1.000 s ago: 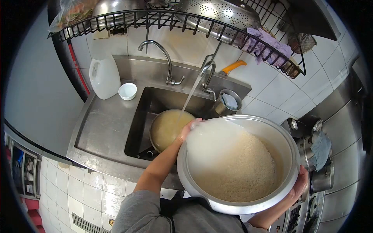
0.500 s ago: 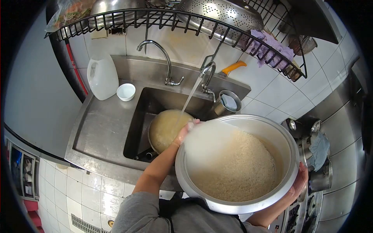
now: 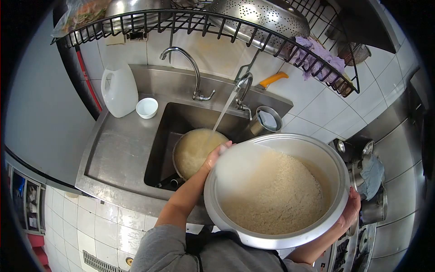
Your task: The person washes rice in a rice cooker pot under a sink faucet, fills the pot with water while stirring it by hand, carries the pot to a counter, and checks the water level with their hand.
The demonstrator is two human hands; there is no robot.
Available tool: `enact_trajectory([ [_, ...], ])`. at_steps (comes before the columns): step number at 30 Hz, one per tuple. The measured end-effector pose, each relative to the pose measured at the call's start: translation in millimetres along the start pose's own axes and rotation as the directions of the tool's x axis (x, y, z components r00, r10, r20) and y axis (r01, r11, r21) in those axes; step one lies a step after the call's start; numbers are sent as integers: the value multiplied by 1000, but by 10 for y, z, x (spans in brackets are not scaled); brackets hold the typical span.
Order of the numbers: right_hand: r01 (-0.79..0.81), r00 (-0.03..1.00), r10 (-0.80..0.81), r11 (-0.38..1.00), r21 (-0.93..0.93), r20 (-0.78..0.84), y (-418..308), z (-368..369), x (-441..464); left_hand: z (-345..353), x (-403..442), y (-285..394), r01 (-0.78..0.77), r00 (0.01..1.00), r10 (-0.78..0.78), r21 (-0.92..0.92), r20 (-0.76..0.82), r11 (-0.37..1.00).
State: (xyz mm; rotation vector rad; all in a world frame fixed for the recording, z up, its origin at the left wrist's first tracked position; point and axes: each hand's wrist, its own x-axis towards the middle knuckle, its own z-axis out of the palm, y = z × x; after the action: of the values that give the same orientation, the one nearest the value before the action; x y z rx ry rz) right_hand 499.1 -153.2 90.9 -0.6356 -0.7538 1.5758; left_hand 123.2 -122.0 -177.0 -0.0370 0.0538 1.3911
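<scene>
A large silver pot (image 3: 276, 241) holds wet rice (image 3: 281, 195) with cloudy white water gathered on its left side. My left hand (image 3: 217, 155) grips the pot's far left rim, over the sink. On the opposite side my right hand (image 3: 350, 209) is closed round the pot's lower right edge; some of its fingers are hidden beneath. The pot tilts toward the left. In the sink (image 3: 165, 131) sits a round vessel full of cloudy yellowish water (image 3: 195, 149), partly hidden by my left forearm. A stream from the right faucet (image 3: 247, 81) runs into it.
On the steel counter at left stand a white plastic jug (image 3: 120, 90) and a small white bowl (image 3: 147, 108). A metal container (image 3: 266, 120) sits right of the faucet, near an orange-handled knife (image 3: 273, 80). A black wire rack (image 3: 204, 20) hangs overhead. Pots (image 3: 374, 206) stand at right.
The pot and both hands stay almost in place. The cloudy water and rice inside the pot have shifted very slightly. Water keeps running from the right faucet.
</scene>
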Motion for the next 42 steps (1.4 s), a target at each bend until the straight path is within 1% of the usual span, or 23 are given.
enact_trajectory([
  [2, -7, 1000, 7, 1000, 8, 24, 0, 11, 16, -150, 75, 2, -45, 996, 42, -42, -82, 998],
  [5, -14, 1000, 13, 1000, 26, 19, 19, 57, 52, -680, 412, 126, 84, 996, -85, 33, 27, 996],
  [8, -5, 1000, 5, 1000, 18, 2, 36, 82, 78, -80, -3, 55, 7, 999, -2, 154, -32, 988],
  [10, -11, 1000, 11, 1000, -7, 15, 32, 93, 89, -282, 100, 96, 47, 998, -46, -25, 47, 999],
  [11, -13, 1000, 14, 1000, -6, 25, 30, 84, 106, -392, 143, 105, 60, 995, -54, -74, 82, 995],
  [12, -15, 999, 16, 1000, -6, 37, 33, 66, 132, -415, 150, 110, 77, 991, -62, -122, 117, 990],
  [14, -16, 999, 16, 1000, 0, 44, 45, 71, 154, -463, 158, 118, 89, 983, -64, -138, 175, 987],
  [15, -14, 999, 14, 1000, 5, 41, 58, 92, 154, -396, 130, 120, 32, 996, -31, -15, 88, 999],
  [17, -16, 998, 15, 1000, 9, 59, 68, 111, 173, -208, 45, 116, -49, 995, 68, 239, -73, 970],
  [19, -21, 995, 21, 1000, 9, 97, 75, 107, 197, -564, 217, 163, -52, 993, 70, 190, -92, 980],
  [20, -19, 996, 20, 1000, -5, 91, 83, 131, 196, -697, 273, 173, -52, 992, 70, 164, -102, 985],
  [23, -18, 996, 21, 999, -34, 86, 113, 223, 192, -666, 231, 163, -132, 988, 142, 163, -54, 978],
  [26, -20, 996, 24, 999, -41, 91, 139, 276, 196, -629, 205, 174, -146, 984, 167, 244, -65, 959],
  [29, -13, 998, 17, 999, -52, 68, 163, 348, 187, -732, 235, 194, -155, 986, 167, 252, -24, 955],
  [32, -15, 998, 18, 998, -56, 58, 177, 385, 180, -598, 157, 198, -133, 985, 160, 290, -70, 948],
  [34, -7, 997, 12, 998, -57, 80, 174, 351, 180, -700, 210, 224, -145, 989, 150, 249, -1, 958],
  [35, -2, 999, 4, 997, -79, 37, 157, 279, 181, -744, 244, 230, -148, 989, 144, 229, 34, 962],
  [37, 9, 998, -16, 993, -119, -53, 126, 50, 153, -512, 179, 237, -155, 987, 163, 245, -12, 957],
  [38, -3, 989, -22, 986, -165, -149, 148, -37, 120, -385, 141, 256, -157, 985, 172, 256, -36, 954],
  [40, -40, 940, -47, 968, -247, -337, 203, -222, 47, -226, 130, 311, -154, 972, 201, 319, -122, 935],
  [41, -70, 911, -59, 954, -293, -408, 251, -433, 35, -165, 144, 354, -149, 963, 217, 352, -162, 924],
  [42, -97, 913, -59, 930, -354, -405, 284, -775, 55, -262, 241, 449, -89, 961, 190, 423, -203, 902],
])
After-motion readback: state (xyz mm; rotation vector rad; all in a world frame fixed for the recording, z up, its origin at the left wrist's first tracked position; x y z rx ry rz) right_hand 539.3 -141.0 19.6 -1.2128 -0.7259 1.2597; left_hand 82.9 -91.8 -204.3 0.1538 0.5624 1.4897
